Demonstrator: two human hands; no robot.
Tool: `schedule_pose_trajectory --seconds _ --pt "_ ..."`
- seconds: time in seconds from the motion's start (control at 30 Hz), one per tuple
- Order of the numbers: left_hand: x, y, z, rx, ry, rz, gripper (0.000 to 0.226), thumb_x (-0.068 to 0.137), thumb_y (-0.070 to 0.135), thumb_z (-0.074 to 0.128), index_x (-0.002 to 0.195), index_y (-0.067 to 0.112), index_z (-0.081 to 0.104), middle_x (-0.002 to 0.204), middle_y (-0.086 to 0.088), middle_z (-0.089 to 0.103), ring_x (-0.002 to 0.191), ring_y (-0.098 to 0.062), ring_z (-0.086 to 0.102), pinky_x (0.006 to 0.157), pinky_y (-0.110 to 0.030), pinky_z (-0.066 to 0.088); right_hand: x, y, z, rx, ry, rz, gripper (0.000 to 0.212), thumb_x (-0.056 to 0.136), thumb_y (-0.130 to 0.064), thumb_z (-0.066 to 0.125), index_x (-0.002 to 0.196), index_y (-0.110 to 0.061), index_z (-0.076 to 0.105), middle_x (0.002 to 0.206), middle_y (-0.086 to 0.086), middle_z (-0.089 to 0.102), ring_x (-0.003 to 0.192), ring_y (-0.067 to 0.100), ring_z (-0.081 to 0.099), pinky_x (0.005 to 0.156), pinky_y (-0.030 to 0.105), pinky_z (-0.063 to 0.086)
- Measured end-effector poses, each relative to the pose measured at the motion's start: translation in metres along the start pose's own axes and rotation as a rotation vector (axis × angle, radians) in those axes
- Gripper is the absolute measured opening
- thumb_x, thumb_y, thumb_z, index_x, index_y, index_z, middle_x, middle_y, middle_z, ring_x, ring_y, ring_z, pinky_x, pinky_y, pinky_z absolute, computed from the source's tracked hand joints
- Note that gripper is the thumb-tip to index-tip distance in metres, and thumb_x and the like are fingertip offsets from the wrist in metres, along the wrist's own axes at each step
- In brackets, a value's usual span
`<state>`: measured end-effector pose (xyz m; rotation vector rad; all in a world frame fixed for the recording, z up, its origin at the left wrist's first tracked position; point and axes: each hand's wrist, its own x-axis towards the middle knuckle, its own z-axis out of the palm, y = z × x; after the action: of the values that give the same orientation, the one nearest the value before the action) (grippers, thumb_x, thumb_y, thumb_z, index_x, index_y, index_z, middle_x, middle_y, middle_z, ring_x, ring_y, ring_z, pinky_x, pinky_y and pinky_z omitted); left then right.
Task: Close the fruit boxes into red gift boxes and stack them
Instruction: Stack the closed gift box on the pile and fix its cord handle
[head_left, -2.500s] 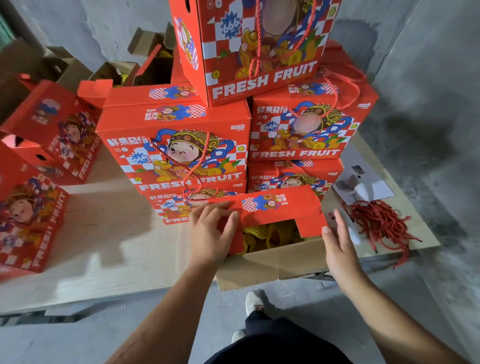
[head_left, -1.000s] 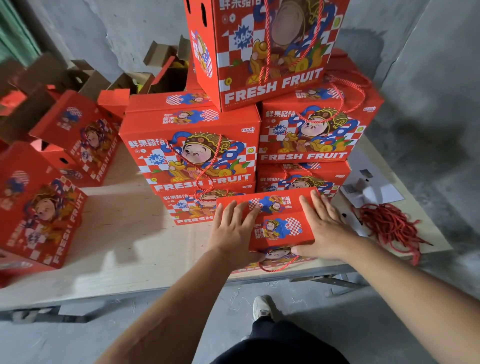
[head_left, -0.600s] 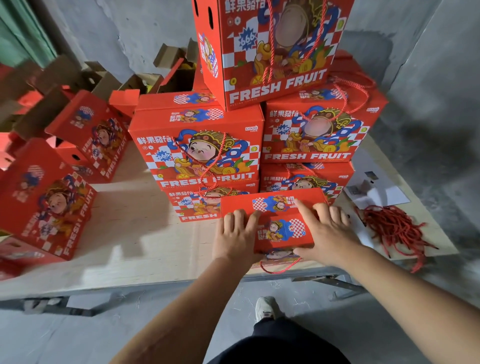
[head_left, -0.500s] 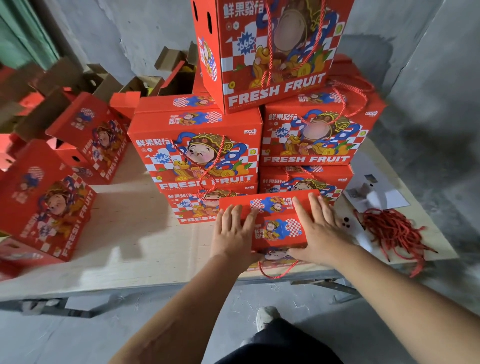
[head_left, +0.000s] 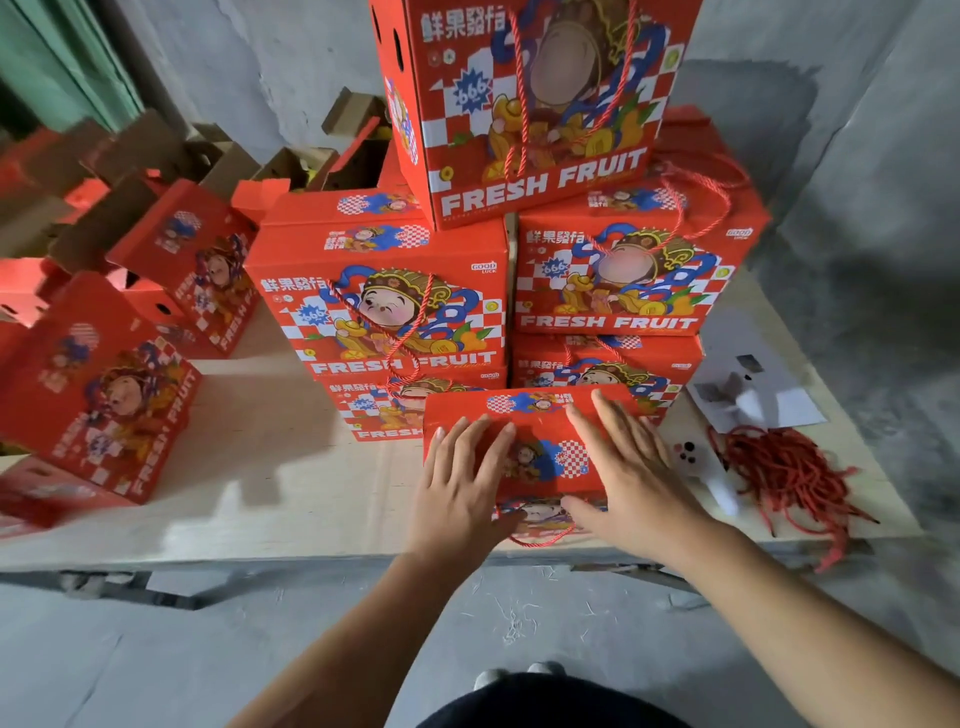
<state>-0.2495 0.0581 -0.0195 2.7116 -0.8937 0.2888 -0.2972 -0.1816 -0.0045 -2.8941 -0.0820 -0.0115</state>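
A red gift box (head_left: 540, 415) stands at the front edge of the wooden table (head_left: 291, 488), its top flaps folded flat. My left hand (head_left: 462, 483) lies on the left part of the lid with fingers straight. My right hand (head_left: 623, 467) lies flat over the right part, thumb down the front face. A red cord handle hangs below the box front. Behind it rises a stack of closed red boxes (head_left: 384, 301), printed FRESH FRUIT, with one box (head_left: 524, 104) on top.
More red boxes (head_left: 98, 384) lean at the left, with open cardboard boxes (head_left: 291, 166) behind them. A heap of red cords (head_left: 789, 473) and white paper (head_left: 753, 384) lie at the table's right end. Grey concrete floor lies below, a grey wall behind.
The box's flaps, open over the fruit 2.5 s ago, now lie folded flat. Both hands have moved onto the lid and stay pressed there.
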Motion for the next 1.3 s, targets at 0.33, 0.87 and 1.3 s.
schedule_pose_trajectory --seconds 0.33,0.87,1.3 --pt "0.003 0.008 0.001 0.070 -0.080 -0.116 0.098 0.071 0.053 0.089 0.153 0.016 0.051 0.142 -0.014 0.057 0.129 -0.042 0.056 0.109 -0.056 0.047 0.004 0.003 0.004 -0.013 0.074 0.017 0.086 0.082 -0.076 0.050 0.149 -0.022 0.044 0.147 0.000 0.045 0.133 0.028 0.042 0.113 0.048 0.036" --pt "0.016 0.000 0.007 0.245 -0.142 -0.129 0.103 0.048 0.078 0.085 0.128 0.020 0.055 0.121 -0.004 0.053 0.105 -0.031 0.054 0.090 -0.049 0.047 0.014 0.016 0.013 -0.267 0.015 -0.085 0.100 0.062 -0.080 0.072 0.137 -0.020 0.046 0.125 0.003 0.048 0.106 0.028 0.046 0.092 0.045 0.040" --pt "0.045 -0.009 0.011 0.223 -0.481 -0.196 0.136 0.072 0.083 0.070 0.159 0.035 -0.023 0.169 -0.018 -0.025 0.154 -0.046 -0.023 0.116 -0.054 -0.020 0.052 0.021 0.010 -0.055 -0.420 0.002 0.140 0.066 -0.088 0.062 0.145 -0.040 -0.044 0.149 0.004 -0.059 0.148 0.030 -0.040 0.122 0.055 -0.009"
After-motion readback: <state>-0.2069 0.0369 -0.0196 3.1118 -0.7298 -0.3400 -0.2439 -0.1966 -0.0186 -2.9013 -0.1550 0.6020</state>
